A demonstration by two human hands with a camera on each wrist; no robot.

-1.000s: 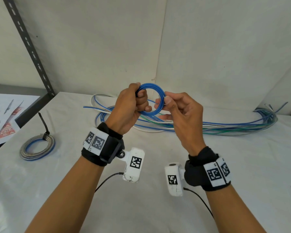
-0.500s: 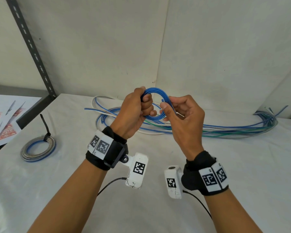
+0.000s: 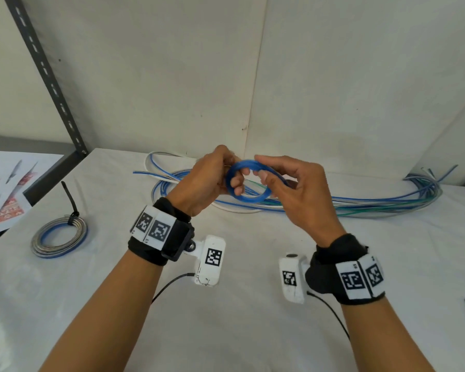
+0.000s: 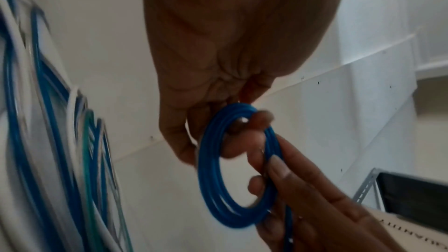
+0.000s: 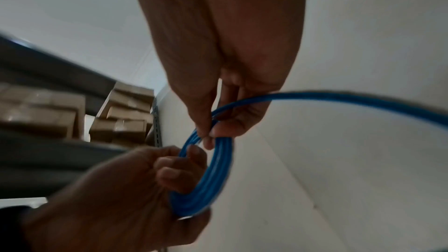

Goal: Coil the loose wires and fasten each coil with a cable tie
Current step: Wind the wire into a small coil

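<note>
**Blue coil held between both hands above the bench**

Head view: the left hand (image 3: 207, 181) grips the blue wire coil (image 3: 249, 196) with fingers curled through its ring, above the bench (image 3: 242, 331) toward its back edge. The right hand (image 3: 293, 189) pinches the coil's other side. Loose wires (image 3: 360, 204) lie along the back edge; a tied coil (image 3: 59, 237) sits near the left edge.

Left wrist view: fingers (image 4: 244, 141) hook through the blue wire coil (image 4: 211, 189); the picture is blurred.

Right wrist view: thumb and finger pinch the blue wire coil (image 5: 215, 170), a free strand (image 5: 339, 97) running off right.
</note>
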